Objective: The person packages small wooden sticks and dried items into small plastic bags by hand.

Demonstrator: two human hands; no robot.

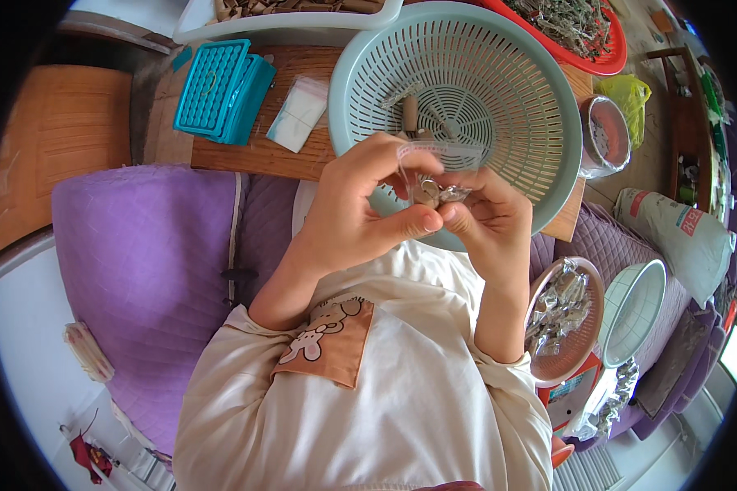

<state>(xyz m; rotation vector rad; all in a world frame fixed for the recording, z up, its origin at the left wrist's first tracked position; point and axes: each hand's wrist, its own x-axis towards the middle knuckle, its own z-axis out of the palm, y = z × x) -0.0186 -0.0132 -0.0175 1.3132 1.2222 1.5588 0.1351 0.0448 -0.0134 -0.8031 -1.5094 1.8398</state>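
Cream shirt [409, 401], both hands [356, 200] [499, 221] gripping clear bag [444, 157], brown tube [409, 113] in green colander [520, 102]

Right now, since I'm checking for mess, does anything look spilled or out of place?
Nothing clearly stands out: the left hand and right hand hold a small clear bag, and foil pieces sit inside the pink basket.

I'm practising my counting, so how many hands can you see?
2. The person's bare left hand and bare right hand meet at the small clear plastic bag, near the big round grey-green plastic basket. Some fingers are partly hidden.
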